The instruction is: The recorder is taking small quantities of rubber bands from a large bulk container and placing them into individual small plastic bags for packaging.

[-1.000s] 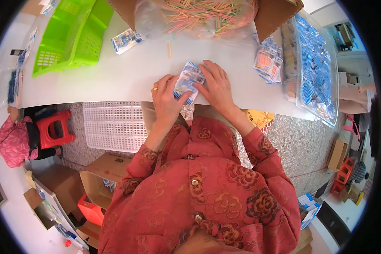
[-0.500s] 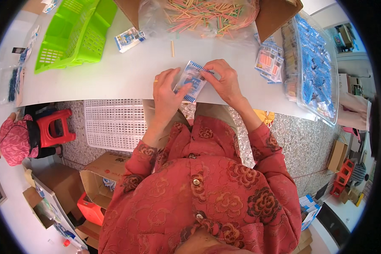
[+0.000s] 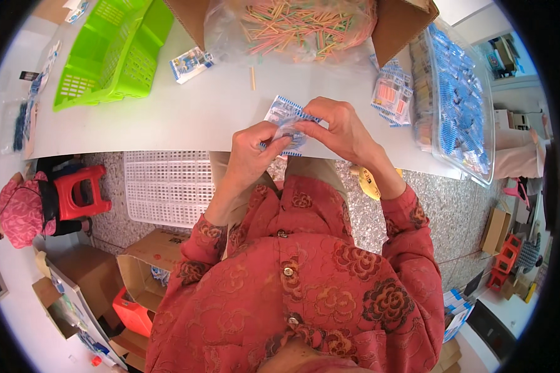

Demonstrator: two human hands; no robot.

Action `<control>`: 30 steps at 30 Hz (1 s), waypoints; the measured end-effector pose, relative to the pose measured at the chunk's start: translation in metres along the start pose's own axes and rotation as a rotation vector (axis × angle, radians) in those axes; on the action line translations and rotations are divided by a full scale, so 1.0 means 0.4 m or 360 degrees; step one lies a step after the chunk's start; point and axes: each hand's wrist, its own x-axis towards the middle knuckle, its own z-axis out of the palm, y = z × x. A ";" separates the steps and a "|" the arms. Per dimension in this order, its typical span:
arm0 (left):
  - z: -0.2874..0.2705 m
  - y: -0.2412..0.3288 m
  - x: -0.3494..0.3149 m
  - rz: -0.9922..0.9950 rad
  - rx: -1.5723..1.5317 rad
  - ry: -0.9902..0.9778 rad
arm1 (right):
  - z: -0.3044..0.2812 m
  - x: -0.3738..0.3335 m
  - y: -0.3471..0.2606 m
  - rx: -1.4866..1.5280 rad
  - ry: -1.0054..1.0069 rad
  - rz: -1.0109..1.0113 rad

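Over the near edge of the white table (image 3: 186,127), I hold a small clear plastic packet (image 3: 284,109) with blue striped ends and blue print. My left hand (image 3: 253,148) is closed, pinching its left side near the lower part. The thumb and fingers of my right hand (image 3: 341,129) grip its right edge. Between the two hands the film is bunched and creased. Whatever lies inside the packet is too small to make out. Just beyond my hands, a pale thin stick (image 3: 252,79) lies on the table, with a similar packet (image 3: 191,64) to its left.
A green basket (image 3: 134,74) stands far left. At the back, a cardboard box (image 3: 404,28) holds a clear bag of coloured sticks (image 3: 305,28). To the right are stacked packets (image 3: 392,93) and a clear bin (image 3: 438,133) full of blue-striped packets. A person (image 3: 22,208) sits at left.
My left fingers have closed from a loose hold into a pinch. Both hands have drawn closer together and the packet has crumpled between them. My right forearm has shifted slightly right.
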 end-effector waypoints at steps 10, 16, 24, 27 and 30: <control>0.012 -0.005 -0.009 -0.0094 -0.0395 0.0199 | 0.000 -0.004 -0.066 -0.0083 0.0358 -0.0308; 0.026 -0.004 -0.003 -0.0045 -0.0452 0.0317 | -0.021 -0.028 -0.093 -0.0344 0.0383 -0.0433; 0.032 0.004 -0.009 -0.0001 -0.0151 0.0392 | 0.022 -0.035 -0.074 -0.0575 0.0208 -0.0610; 0.045 -0.015 -0.002 0.0184 -0.0143 0.0462 | 0.033 -0.012 -0.078 -0.0476 0.0280 -0.0561; 0.030 -0.055 0.002 0.0148 -0.0248 0.0435 | 0.034 0.027 -0.070 0.0061 0.0252 -0.0375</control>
